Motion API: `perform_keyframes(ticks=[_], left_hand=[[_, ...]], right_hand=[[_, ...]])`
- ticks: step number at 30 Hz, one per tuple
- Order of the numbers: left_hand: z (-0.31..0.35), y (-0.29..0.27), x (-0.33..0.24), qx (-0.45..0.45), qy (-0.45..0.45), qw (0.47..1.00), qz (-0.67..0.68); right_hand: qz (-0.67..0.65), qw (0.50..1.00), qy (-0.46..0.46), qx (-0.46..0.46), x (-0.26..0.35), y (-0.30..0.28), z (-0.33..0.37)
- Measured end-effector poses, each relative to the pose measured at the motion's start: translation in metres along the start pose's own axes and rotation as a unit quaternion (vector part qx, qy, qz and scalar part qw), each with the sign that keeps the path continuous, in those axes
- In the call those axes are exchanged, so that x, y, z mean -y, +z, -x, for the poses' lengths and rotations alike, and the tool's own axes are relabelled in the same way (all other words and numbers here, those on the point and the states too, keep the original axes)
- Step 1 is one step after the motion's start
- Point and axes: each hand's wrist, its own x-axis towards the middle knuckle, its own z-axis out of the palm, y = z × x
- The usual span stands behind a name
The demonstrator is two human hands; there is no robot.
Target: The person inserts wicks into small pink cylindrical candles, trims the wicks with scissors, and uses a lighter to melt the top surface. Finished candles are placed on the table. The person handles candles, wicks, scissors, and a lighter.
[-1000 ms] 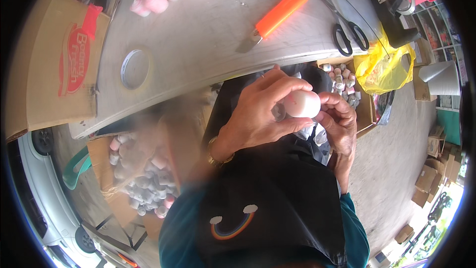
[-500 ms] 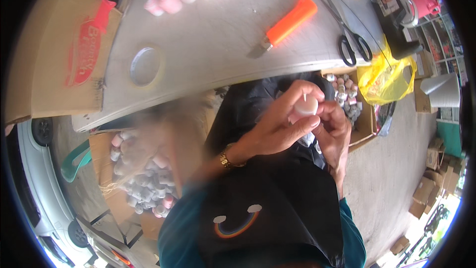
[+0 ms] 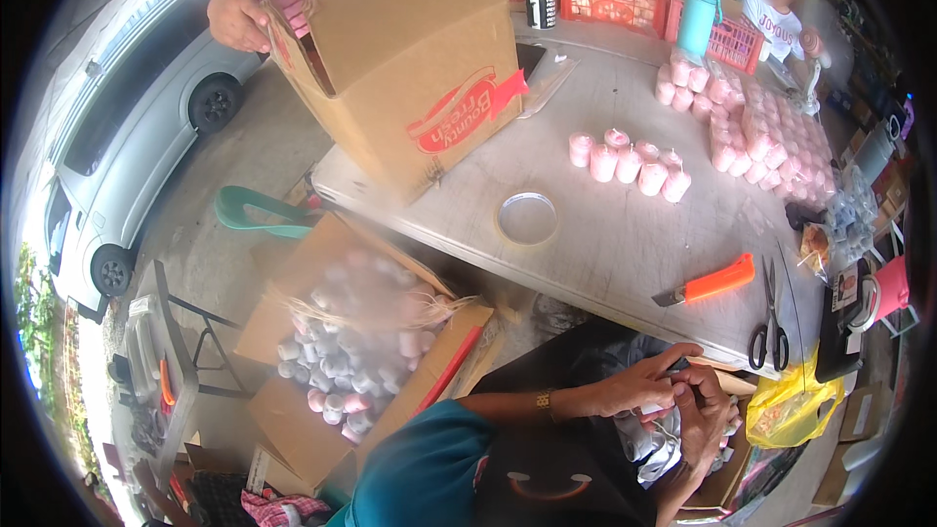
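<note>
Both of my hands are together at the lower right, over my black apron. My left hand (image 3: 634, 385), a gold watch on its wrist, grips a small pink candle, its fingers curled around it. From the other side my right hand (image 3: 705, 415) pinches the same candle. My fingers cover most of it now. Crumpled white-grey plastic (image 3: 652, 449) lies just under the hands. Ahead on the table, a craft knife (image 3: 720, 279) with an orange handle and black-handled scissors (image 3: 769, 317) lie near the edge.
A roll of tape (image 3: 527, 219), a small group of pink candles (image 3: 630, 164) and stacked candle packs (image 3: 766, 137) stand on the table. A person's hand (image 3: 239, 18) holds a large carton (image 3: 390, 107). An open box (image 3: 439, 395) of candles is left; a yellow bag (image 3: 795, 405) hangs right.
My view has swung left and up, showing the far table, van and other people. My hands have closed further over the candle, hiding its top and wick.
</note>
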Motion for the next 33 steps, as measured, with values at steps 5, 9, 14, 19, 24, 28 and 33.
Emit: perform_keyframes(ticks=[5, 9, 14, 19, 24, 28, 33], left_hand=[[-0.001, -0.003, -0.005, -0.008, -0.03, 0.999, -0.037], [-0.004, -0.003, -0.005, 0.007, -0.011, 0.996, -0.09], [-0.011, -0.003, -0.005, -0.059, -0.005, 0.995, 0.086], [-0.007, -0.003, -0.009, -0.071, 0.15, 0.92, -0.354], [-0.008, 0.003, -0.022, -0.006, 0.182, 0.881, -0.437], [-0.011, 0.006, -0.028, -0.04, 0.156, 0.882, -0.442], [-0.011, 0.009, -0.02, -0.113, 0.113, 0.903, -0.399]], right_hand=[[-0.061, 0.991, 0.014, -0.115, -0.017, -0.011, 0.009], [0.015, 0.971, -0.001, -0.24, -0.021, -0.024, 0.006], [0.188, 0.95, -0.154, -0.197, -0.021, 0.001, 0.008], [0.204, 0.945, -0.175, -0.187, -0.012, 0.007, 0.015], [0.07, 0.967, -0.155, -0.189, -0.004, 0.001, 0.013], [-0.042, 0.979, -0.085, -0.182, -0.003, 0.003, 0.019], [-0.053, 0.974, -0.093, -0.198, -0.009, 0.006, 0.014]])
